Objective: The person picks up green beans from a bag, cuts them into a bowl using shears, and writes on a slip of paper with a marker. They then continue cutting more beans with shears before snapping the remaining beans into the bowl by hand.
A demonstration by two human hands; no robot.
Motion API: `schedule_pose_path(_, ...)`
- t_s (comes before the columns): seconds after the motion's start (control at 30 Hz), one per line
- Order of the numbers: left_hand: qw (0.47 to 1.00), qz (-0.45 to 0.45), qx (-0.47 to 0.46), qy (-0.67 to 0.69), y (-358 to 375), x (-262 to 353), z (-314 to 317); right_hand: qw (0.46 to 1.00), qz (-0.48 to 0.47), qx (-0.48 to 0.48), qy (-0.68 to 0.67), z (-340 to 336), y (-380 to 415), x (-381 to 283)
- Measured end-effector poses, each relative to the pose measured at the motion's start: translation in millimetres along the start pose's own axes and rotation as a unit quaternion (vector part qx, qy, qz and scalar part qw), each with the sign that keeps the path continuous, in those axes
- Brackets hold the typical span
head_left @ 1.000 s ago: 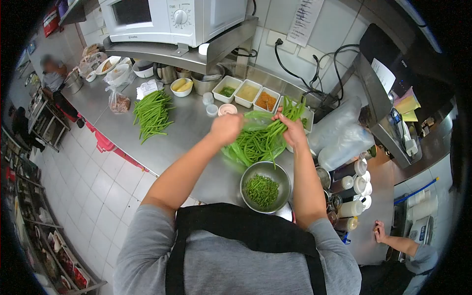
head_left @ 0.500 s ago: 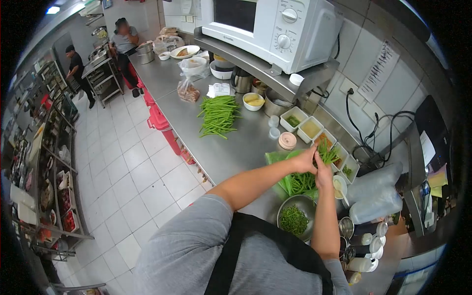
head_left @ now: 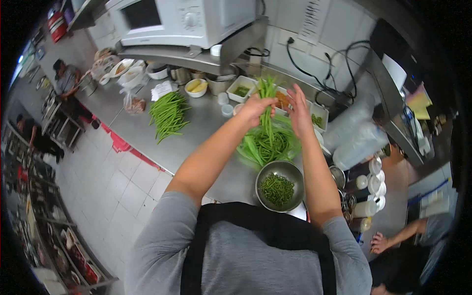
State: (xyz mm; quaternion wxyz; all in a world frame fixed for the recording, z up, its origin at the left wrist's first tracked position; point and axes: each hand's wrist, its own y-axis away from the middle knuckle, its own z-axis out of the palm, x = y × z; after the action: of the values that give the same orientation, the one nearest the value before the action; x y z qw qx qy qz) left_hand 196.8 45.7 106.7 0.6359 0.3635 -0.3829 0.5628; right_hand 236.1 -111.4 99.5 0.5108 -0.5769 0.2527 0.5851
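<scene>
My left hand (head_left: 256, 109) is wrapped round a bunch of long green beans (head_left: 267, 88), held upright with ends sticking out above and below the fist. Just right of the bunch, my right hand (head_left: 299, 113) is raised with its fingers apart and nothing in it. Below both hands, a green plastic bag (head_left: 250, 147) lies open with more green beans (head_left: 273, 142) in it. Nearer my body stands a metal bowl (head_left: 299, 183) holding short cut green pieces (head_left: 277, 190). A pile of long green beans (head_left: 168, 114) lies to the left on the steel counter (head_left: 209, 147).
White tubs (head_left: 242, 88) of ingredients line the back, beside a bowl of yellow pieces (head_left: 196, 87). A microwave (head_left: 182, 22) sits on the shelf above. Plastic-wrapped stacks (head_left: 361, 147) and lidded bottles (head_left: 364, 209) stand right. Another person's hand (head_left: 379, 243) shows at lower right.
My right hand has come away from the bunch and opened; my left hand keeps hold of it. The view has shifted, and another person now shows at lower right.
</scene>
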Motion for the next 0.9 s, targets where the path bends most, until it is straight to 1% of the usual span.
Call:
schedule_pose_path(0.03, 0.997, -0.018, -0.037, 0.058, -2.6, 0.1, -0.3, 1.000, 0.003, -0.010, -0.023, -2.3, -0.3, -4.4)
schedule_pose_path(0.07, 0.993, -0.045, -0.068, 0.086, 3.2, -0.7, 5.2, 0.998, 0.009, -0.028, -0.057, -1.9, 1.0, -9.2)
schedule_pose_path(0.13, 0.977, -0.102, -0.122, 0.143, 35.1, -6.0, 25.1, 0.990, 0.023, -0.068, -0.124, -0.7, 7.9, -17.5)
schedule_pose_path(0.23, 0.948, -0.198, -0.123, 0.215, 88.1, -39.3, 41.9, 0.964, 0.026, -0.173, -0.198, 9.0, 34.5, -19.1)
schedule_pose_path(0.27, 0.941, -0.222, -0.121, 0.225, 103.5, -54.1, 40.5, 0.952, 0.043, -0.183, -0.242, 17.8, 50.2, -22.6)
schedule_pose_path(0.33, 0.938, -0.243, -0.123, 0.213, 137.1, -70.4, 42.5, 0.939, 0.125, -0.195, -0.256, 26.5, 78.8, -21.0)
schedule_pose_path(0.37, 0.920, -0.270, -0.137, 0.250, 148.6, -85.6, 38.7, 0.940, 0.159, -0.233, -0.190, 25.0, 90.1, -13.3)
schedule_pose_path(0.4, 0.909, -0.289, -0.163, 0.253, 161.4, -86.9, 40.3, 0.936, 0.190, -0.271, -0.121, 20.3, 100.0, -3.6)
schedule_pose_path(0.47, 0.867, -0.346, -0.173, 0.313, 180.2, -93.3, 43.0, 0.864, 0.243, -0.435, -0.065, 5.8, 113.7, 16.8)
schedule_pose_path(0.57, 0.866, -0.316, -0.213, 0.325, 185.5, -97.5, 41.6, 0.886, 0.174, -0.386, -0.193, 39.8, 136.3, -10.1)
schedule_pose_path(0.6, 0.876, -0.297, -0.215, 0.313, 185.5, -97.4, 41.9, 0.917, 0.203, -0.290, -0.186, 44.3, 138.4, -10.7)
schedule_pose_path(0.7, 0.891, -0.289, -0.204, 0.285, 192.3, -90.3, 45.1, 0.890, 0.190, -0.408, -0.074, 43.3, 143.8, -16.8)
schedule_pose_path(0.73, 0.899, -0.287, -0.190, 0.270, 191.2, -91.7, 43.3, 0.916, 0.185, -0.351, -0.061, 43.8, 151.3, -13.9)
schedule_pose_path(0.8, 0.914, -0.284, -0.162, 0.240, 188.7, -98.8, 37.7, 0.969, 0.156, -0.181, -0.056, 39.3, 154.6, -8.5)
schedule_pose_path(0.83, 0.917, -0.282, -0.140, 0.246, 188.4, -101.0, 34.8, 0.984, 0.139, -0.095, -0.052, 36.4, 155.3, -6.1)
schedule_pose_path(0.9, 0.921, -0.277, -0.095, 0.256, 188.6, -95.6, 31.4, 0.991, 0.125, 0.022, -0.029, 24.0, 174.7, 1.4)
